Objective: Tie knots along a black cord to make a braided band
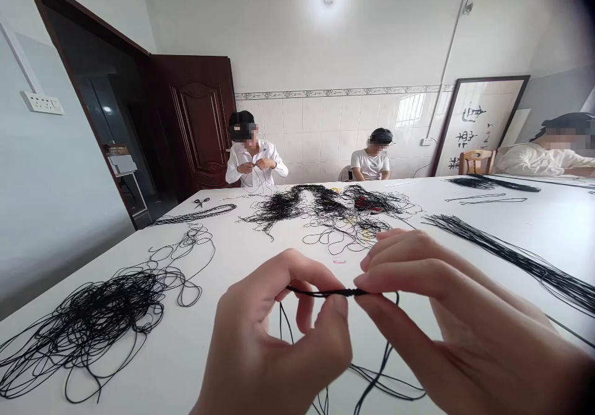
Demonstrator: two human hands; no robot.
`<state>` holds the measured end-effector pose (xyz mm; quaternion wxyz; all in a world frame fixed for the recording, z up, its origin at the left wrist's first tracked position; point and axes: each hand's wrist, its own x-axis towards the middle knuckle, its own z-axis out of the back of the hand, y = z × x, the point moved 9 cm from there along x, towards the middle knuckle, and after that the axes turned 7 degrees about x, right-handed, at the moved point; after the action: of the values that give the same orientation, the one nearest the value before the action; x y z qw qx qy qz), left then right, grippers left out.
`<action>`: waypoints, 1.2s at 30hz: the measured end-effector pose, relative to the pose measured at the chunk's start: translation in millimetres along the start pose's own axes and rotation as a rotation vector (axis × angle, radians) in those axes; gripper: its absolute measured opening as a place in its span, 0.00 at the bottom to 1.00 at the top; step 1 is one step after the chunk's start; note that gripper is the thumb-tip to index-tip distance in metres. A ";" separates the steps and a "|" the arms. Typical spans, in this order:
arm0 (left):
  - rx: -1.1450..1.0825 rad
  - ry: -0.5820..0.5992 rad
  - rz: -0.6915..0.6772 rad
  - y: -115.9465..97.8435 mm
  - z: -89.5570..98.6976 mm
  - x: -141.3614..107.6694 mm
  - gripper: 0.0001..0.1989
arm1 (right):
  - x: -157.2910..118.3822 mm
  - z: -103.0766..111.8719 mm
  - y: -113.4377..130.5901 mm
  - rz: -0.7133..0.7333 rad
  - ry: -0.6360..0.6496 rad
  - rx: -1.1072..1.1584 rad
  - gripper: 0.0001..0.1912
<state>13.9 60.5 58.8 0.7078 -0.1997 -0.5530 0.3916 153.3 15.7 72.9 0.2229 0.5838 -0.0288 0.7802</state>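
A thin black cord (pixel 320 293) runs level between my two hands, with a small coiled knot (pixel 352 292) in the short gap between the fingertips. My left hand (pixel 283 334) pinches the cord just left of the knot, thumb against forefinger. On the other side my right hand (pixel 432 297) grips the cord between thumb and fingertips. Loose ends of the cord (pixel 383 356) hang below both hands, toward the white table (pixel 195 353). Part of the cord is hidden behind the left fingers.
A tangled black cord heap (pixel 106 310) lies at left, more tangled cord (pixel 320 201) ahead. Straight cord bundles (pixel 515 254) lie at right. Scissors (pixel 201 202) rest at the far left. Several people sit around the table; one person (pixel 255 155) handles cord.
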 end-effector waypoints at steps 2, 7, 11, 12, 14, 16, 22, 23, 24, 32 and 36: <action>0.021 -0.030 -0.003 -0.1 2.2 -0.4 0.10 | 1.2 1.0 -1.3 -0.024 -0.015 -0.024 0.10; 0.073 -0.058 -0.008 -2.6 4.9 -0.7 0.10 | 2.2 2.8 0.7 -0.019 -0.029 -0.038 0.09; 0.088 -0.065 -0.030 -6.7 5.5 -1.9 0.11 | 2.3 3.0 1.7 -0.016 -0.029 -0.053 0.08; 0.084 -0.066 -0.034 -7.3 5.4 -2.2 0.11 | 2.7 2.8 1.9 -0.017 -0.029 -0.056 0.08; 0.068 -0.076 -0.038 -7.8 6.1 -2.4 0.12 | 3.2 2.7 0.3 -0.036 -0.031 -0.070 0.09; 0.066 -0.082 -0.046 -8.3 6.4 -2.0 0.12 | 3.0 2.8 0.1 -0.033 -0.035 -0.084 0.08; 0.091 -0.103 -0.089 -11.6 6.6 -1.6 0.12 | -0.1 0.3 3.4 0.008 -0.014 -0.102 0.07; 0.091 -0.105 -0.086 -11.3 6.9 -2.2 0.11 | -0.1 0.3 4.6 0.018 -0.013 -0.100 0.07; 0.093 -0.108 -0.087 -11.5 7.3 -3.0 0.11 | 0.1 0.6 4.3 0.013 -0.014 -0.099 0.07; 0.121 -0.116 -0.108 -13.4 9.7 -4.4 0.12 | 3.1 1.9 0.6 -0.007 -0.022 -0.080 0.08; 0.117 -0.103 -0.108 -12.9 7.4 -2.5 0.13 | 2.1 1.6 1.0 -0.036 -0.018 -0.085 0.07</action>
<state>11.0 49.5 68.8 0.7090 -0.1074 -0.5749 0.3940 153.9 15.0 75.6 0.2611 0.5811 -0.0534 0.7690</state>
